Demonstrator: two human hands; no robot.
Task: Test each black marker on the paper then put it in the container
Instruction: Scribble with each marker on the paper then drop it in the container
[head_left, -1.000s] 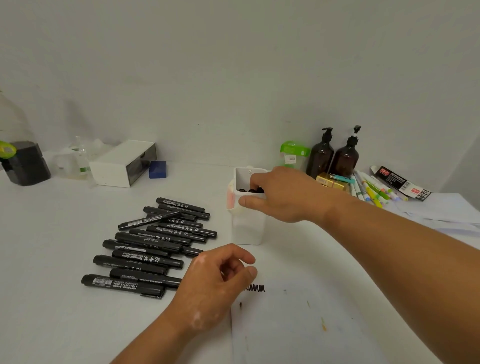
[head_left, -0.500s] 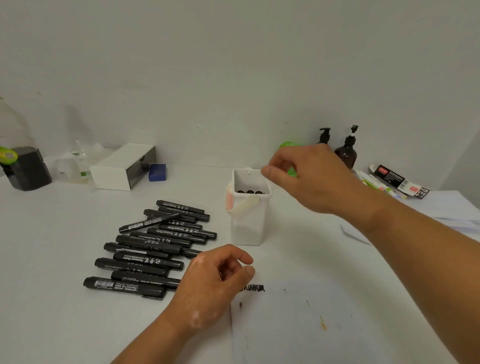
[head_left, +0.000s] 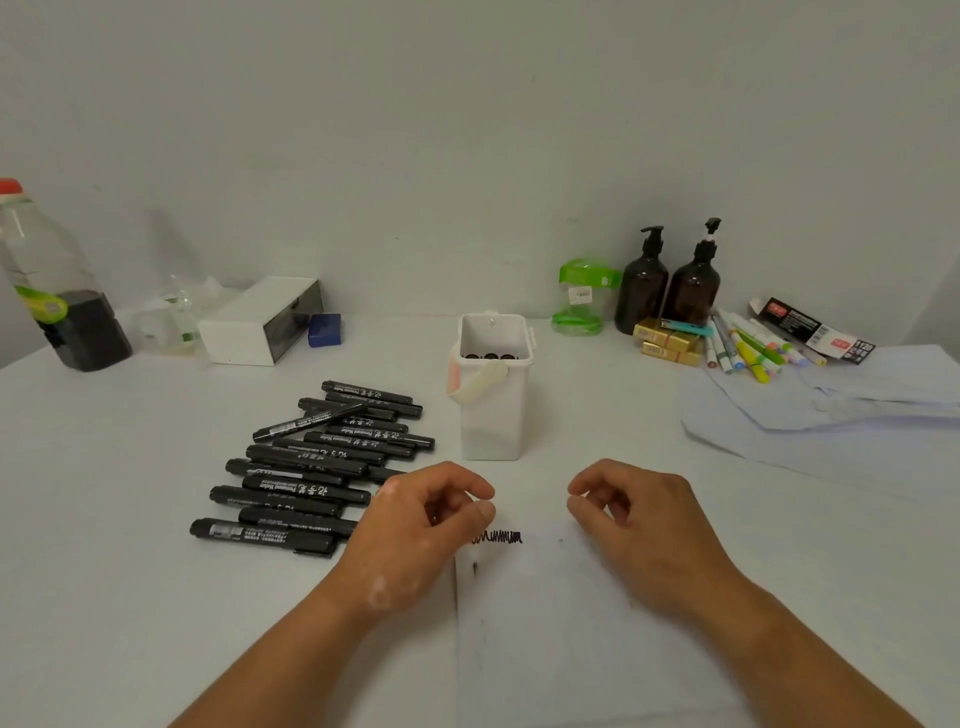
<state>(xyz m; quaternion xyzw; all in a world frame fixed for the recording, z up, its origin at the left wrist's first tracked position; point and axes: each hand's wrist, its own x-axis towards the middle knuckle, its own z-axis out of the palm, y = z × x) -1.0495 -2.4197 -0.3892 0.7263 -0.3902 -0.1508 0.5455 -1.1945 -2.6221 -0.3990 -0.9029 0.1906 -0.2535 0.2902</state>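
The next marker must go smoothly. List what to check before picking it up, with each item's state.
1. The left hand and right hand hold nothing: ok.
2. The pile of black markers lies beside the left hand: ok.
3. The white paper sheet has bare space below the black scribble: ok.
4. The white plastic container stands upright, open, with room behind three marker ends: ok.
5. Which piled markers write: cannot tell.

Matt white plastic container (head_left: 493, 415); glossy amber bottles (head_left: 667, 286)

Black markers (head_left: 306, 470); white container (head_left: 493, 415); black zigzag scribble (head_left: 497, 538) on white paper (head_left: 571, 649).
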